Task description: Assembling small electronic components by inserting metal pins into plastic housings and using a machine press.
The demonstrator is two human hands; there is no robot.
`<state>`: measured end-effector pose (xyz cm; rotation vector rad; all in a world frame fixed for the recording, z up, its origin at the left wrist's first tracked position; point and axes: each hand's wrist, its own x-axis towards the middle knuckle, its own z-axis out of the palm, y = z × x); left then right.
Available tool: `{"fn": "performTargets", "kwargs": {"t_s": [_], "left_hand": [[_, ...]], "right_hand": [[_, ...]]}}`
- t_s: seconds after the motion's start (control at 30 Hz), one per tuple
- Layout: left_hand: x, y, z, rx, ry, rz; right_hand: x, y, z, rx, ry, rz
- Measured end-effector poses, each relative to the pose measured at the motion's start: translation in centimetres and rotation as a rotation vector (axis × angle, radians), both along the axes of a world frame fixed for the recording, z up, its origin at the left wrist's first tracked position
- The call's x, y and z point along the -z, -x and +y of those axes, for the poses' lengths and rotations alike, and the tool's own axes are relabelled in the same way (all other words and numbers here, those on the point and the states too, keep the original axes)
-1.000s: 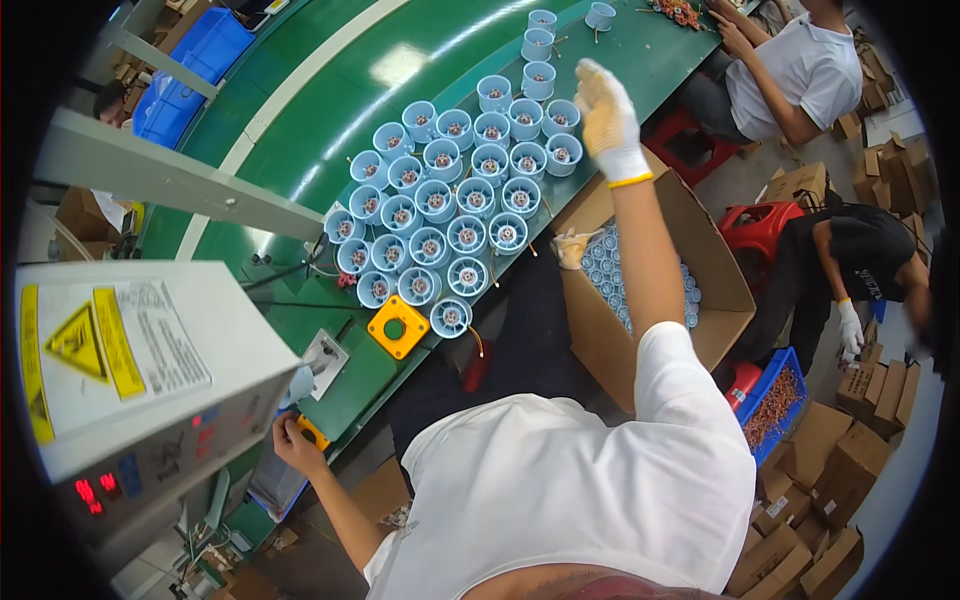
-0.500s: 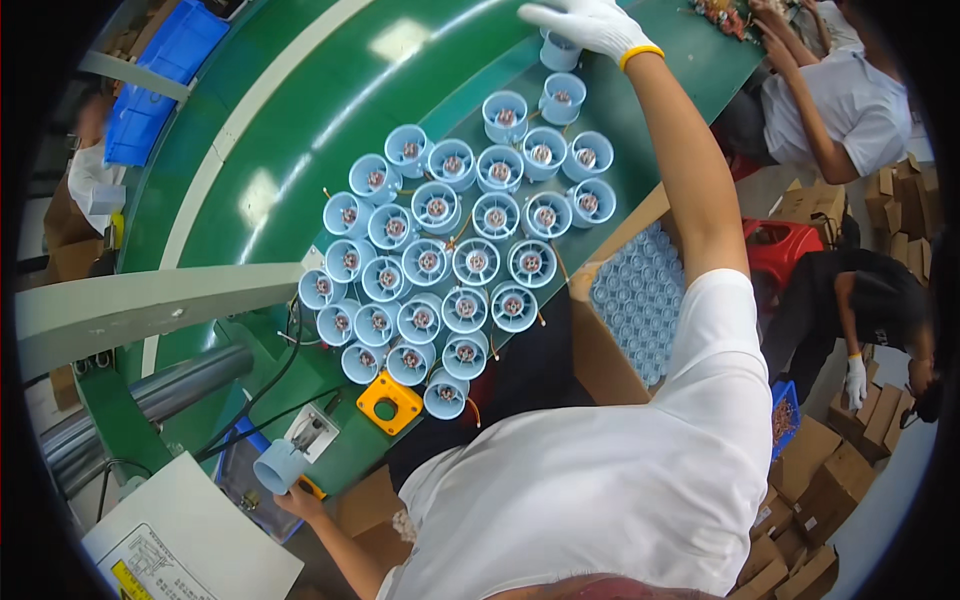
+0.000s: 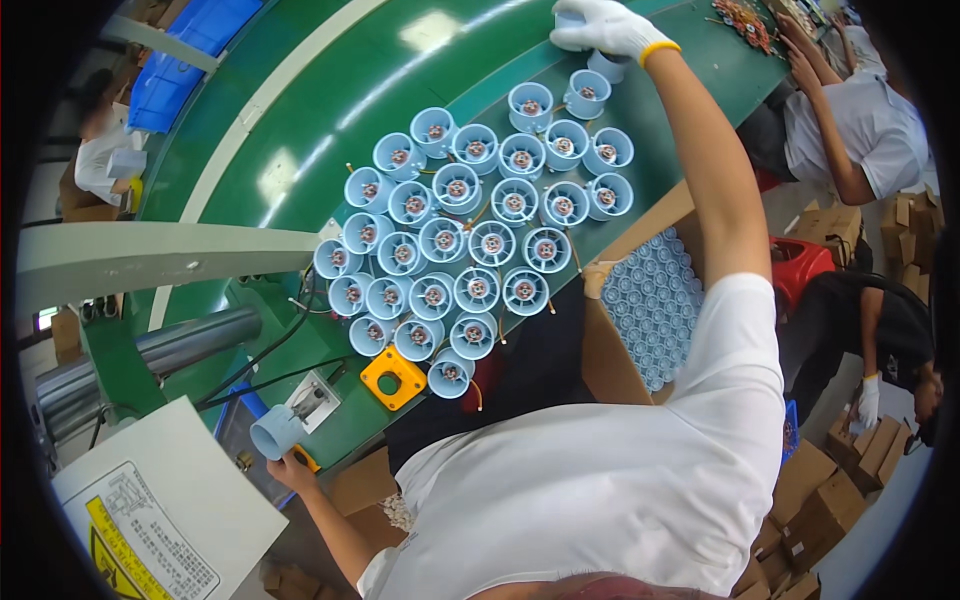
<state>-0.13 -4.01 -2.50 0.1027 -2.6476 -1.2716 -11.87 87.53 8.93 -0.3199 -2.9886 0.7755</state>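
At the lower left, my bare left hand [image 3: 292,470] is closed round the lower edge of a light blue cylindrical housing [image 3: 276,432]. That housing lies on its side against a small metal fixture [image 3: 314,402]. My right hand [image 3: 612,30], in a white glove with a yellow cuff, reaches to the far end of the bench. Its fingers are curled round another light blue housing, mostly hidden by the glove. Just below the glove stands a further housing [image 3: 605,66]. Several more fan housings [image 3: 456,190], with spoked insides and copper-coloured centres, stand close together on the green bench.
A yellow block with a round hole [image 3: 393,378] sits by the bench's near edge. A pale machine arm [image 3: 170,262] crosses at left. Beside my right arm, a cardboard box [image 3: 612,362] holds stacked blue parts. Co-workers sit at the right, near a red stool [image 3: 800,268].
The whole view has shifted, so the bench things appear farther right. My right hand's fingers have curled round a housing at the far end. My left hand still holds its housing at the fixture.
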Motion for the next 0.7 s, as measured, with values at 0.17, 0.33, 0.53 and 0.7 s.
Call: {"fn": "performTargets", "kwargs": {"t_s": [0.17, 0.33, 0.53, 0.7], "left_hand": [[-1.3, -1.7, 0.7, -0.068, 0.057, -0.015], [1.7, -0.1, -1.9, 0.000, 0.080, 0.039], [-1.8, -1.1, 4.0, -0.103, -0.077, -0.007], [-2.2, -0.5, 1.5, 0.005, 0.002, -0.106]], "right_hand": [[4.7, 1.6, -3.3, -0.219, -0.110, 0.081], [2.1, 1.1, -4.5, -0.142, -0.010, -0.243], [2.5, 1.5, -2.8, -0.149, 0.110, -0.265], [-0.5, -0.2, -4.4, -0.056, 0.279, -0.078]]}}
